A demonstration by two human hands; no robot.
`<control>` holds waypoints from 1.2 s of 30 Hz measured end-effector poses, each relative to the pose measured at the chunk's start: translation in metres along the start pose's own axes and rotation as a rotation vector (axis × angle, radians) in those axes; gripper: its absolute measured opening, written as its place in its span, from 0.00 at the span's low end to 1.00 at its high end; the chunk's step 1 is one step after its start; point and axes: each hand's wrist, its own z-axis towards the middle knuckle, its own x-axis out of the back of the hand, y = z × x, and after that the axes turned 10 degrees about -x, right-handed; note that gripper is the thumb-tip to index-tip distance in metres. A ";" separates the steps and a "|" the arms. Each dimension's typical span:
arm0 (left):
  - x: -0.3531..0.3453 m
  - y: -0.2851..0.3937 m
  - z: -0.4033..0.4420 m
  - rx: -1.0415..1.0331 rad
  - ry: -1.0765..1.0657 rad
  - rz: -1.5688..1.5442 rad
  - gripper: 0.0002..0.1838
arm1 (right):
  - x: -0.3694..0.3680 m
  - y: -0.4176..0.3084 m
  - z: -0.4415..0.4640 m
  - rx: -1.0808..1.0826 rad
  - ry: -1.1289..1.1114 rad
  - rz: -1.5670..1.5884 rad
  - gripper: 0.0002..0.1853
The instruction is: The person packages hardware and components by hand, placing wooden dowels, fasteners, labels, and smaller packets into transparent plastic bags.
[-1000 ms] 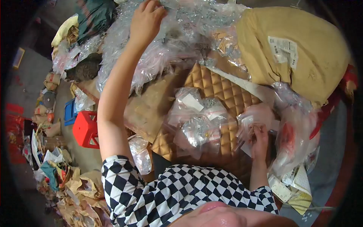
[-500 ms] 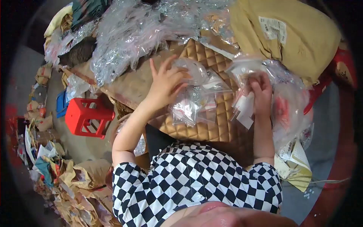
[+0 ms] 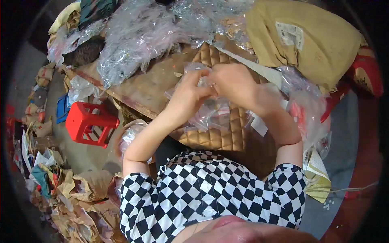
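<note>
My left hand (image 3: 189,95) and my right hand (image 3: 233,83) meet above a brown quilted mat (image 3: 206,140). The left fingers are bent and closed at the top edge of a clear plastic bag (image 3: 195,68). My right hand is curled beside them, its fingertips partly hidden, and what it pinches is too small to make out. Under the hands, several clear zip bags (image 3: 208,115) with small contents lie on the mat. To the right, a white slip (image 3: 258,125) sticks out near other clear bags.
A large heap of clear packets (image 3: 142,36) covers the far side. A big tan sack (image 3: 308,36) stands at the far right. On the left are a red stool (image 3: 87,123), a blue stool (image 3: 62,108), a cat (image 3: 84,52) and piled brown bags (image 3: 91,186).
My left hand came back from the far heap to the mat and closed. My right hand moved left from the bags on the right to meet it.
</note>
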 end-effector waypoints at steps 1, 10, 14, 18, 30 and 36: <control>0.000 0.001 -0.001 -0.004 0.011 -0.021 0.14 | -0.002 -0.003 -0.002 0.077 0.059 -0.011 0.10; 0.008 -0.001 -0.008 -0.150 -0.021 -0.010 0.18 | -0.010 -0.005 -0.006 0.231 0.048 0.098 0.05; 0.019 -0.006 -0.017 -0.095 0.024 0.065 0.15 | -0.013 0.008 -0.010 0.302 0.067 0.093 0.07; 0.030 -0.020 -0.026 -0.021 -0.008 0.120 0.12 | 0.019 0.003 -0.022 0.196 0.175 0.163 0.10; 0.016 -0.028 -0.022 -0.096 -0.151 0.253 0.19 | -0.019 0.000 -0.016 0.281 0.331 0.325 0.07; 0.023 -0.036 -0.021 -0.038 -0.284 0.360 0.20 | -0.024 0.008 -0.018 0.190 0.346 0.358 0.08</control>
